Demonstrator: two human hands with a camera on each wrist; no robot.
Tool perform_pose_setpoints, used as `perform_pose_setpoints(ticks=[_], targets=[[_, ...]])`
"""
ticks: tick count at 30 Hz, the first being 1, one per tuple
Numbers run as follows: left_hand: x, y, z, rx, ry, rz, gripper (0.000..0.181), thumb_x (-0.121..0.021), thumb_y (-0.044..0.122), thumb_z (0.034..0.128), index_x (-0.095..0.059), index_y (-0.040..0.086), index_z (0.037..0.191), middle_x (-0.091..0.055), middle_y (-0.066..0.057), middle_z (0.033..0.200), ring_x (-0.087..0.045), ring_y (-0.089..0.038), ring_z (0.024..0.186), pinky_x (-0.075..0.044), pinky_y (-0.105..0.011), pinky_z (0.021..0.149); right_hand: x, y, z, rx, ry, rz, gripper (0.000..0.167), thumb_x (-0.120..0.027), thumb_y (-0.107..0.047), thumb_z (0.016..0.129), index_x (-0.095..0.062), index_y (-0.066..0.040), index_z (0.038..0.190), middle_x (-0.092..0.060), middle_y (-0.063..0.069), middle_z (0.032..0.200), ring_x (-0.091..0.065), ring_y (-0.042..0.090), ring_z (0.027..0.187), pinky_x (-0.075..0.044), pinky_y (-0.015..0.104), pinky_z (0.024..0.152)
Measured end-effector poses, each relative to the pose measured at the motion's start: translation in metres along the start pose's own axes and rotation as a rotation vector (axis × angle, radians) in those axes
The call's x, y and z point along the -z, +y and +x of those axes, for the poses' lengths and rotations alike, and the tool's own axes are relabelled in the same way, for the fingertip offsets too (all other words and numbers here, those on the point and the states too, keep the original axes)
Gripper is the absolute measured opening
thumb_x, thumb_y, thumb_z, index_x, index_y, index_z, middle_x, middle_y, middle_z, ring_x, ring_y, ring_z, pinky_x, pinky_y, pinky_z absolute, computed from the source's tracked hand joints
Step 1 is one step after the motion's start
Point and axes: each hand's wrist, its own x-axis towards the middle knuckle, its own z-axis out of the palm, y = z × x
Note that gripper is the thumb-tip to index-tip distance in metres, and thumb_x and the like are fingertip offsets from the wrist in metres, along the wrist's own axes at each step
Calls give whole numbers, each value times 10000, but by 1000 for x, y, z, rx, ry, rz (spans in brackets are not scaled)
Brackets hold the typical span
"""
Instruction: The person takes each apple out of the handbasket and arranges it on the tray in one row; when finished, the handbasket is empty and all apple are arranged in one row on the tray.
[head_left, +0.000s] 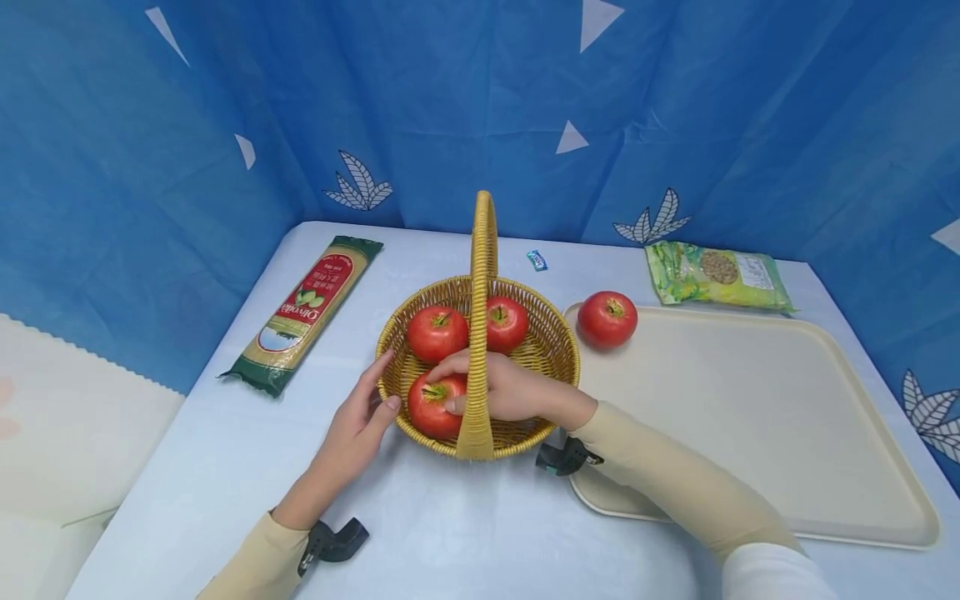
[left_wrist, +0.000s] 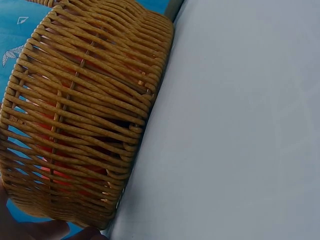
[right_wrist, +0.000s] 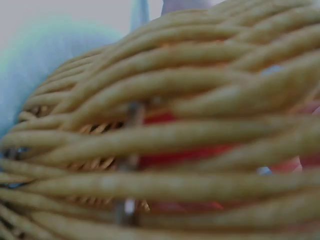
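A yellow wicker basket [head_left: 551,325] with a tall arched handle stands mid-table, holding three red apples. My right hand [head_left: 510,387] reaches in under the handle and grips the front apple [head_left: 431,417], thumb and fingers on either side of its top. Behind it are a left apple [head_left: 437,335] and another apple [head_left: 507,323], partly covered by the handle. My left hand [head_left: 352,429] touches the basket's left rim, its fingers fairly straight. The left wrist view shows the woven basket side [left_wrist: 85,115] with fingertips low in the corner. Blurred wicker [right_wrist: 200,135] fills most of the right wrist view.
Right of the basket lies a beige tray [head_left: 750,400], with a fourth apple [head_left: 607,320] at its upper left corner. A green bag [head_left: 720,277] lies behind the tray. Left is a spaghetti pack [head_left: 303,312]; a small blue-green packet [head_left: 537,260] lies behind the basket.
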Motion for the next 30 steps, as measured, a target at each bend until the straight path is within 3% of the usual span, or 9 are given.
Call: perform_pose_setpoints(ticks=[7, 14, 19, 24, 30], targets=[[0, 0, 0, -2, 0, 2, 622, -529, 106, 1038, -292, 131, 1612, -335, -171, 1655, -441, -435, 1451, -470, -598, 1093, 0, -2, 1, -65, -33, 27, 397, -687, -272, 965, -648, -182, 1349, -643, 23, 1365, -551, 186, 1271, -475, 377, 1078], [1, 0, 0, 1, -2, 4, 607, -522, 130, 1046, -294, 113, 1608, -340, -173, 1652, -453, -437, 1441, -476, -602, 1089, 0, -4, 2, -144, -124, 96, 457, -679, -316, 962, -563, -263, 1400, -577, -9, 1392, -516, 180, 1282, -478, 376, 1057], [2, 0, 1, -2, -3, 6, 604, -519, 129, 1047, -292, 93, 1606, -333, -174, 1654, -453, -439, 1441, -474, -594, 1089, -1, -3, 4, -106, -108, 63, 443, -687, -301, 958, -581, -236, 1383, -590, 5, 1385, -523, 183, 1284, -466, 366, 1071], [2, 0, 1, -5, -9, -1, 609, -517, 111, 1044, -286, 85, 1607, -320, -177, 1660, -438, -438, 1451, -458, -588, 1106, 0, -3, 4, -77, -57, 35, 332, -704, -287, 951, -652, -189, 1264, -639, 24, 1293, -560, 165, 1206, -489, 312, 1027], [1, 1, 0, -3, -9, 0, 608, -516, 114, 1047, -285, 93, 1609, -316, -166, 1665, -428, -432, 1458, -454, -578, 1113, -1, -1, 4, -87, -53, 50, 217, -701, -260, 964, -668, -184, 1164, -656, 11, 1191, -563, 141, 1124, -494, 279, 953]])
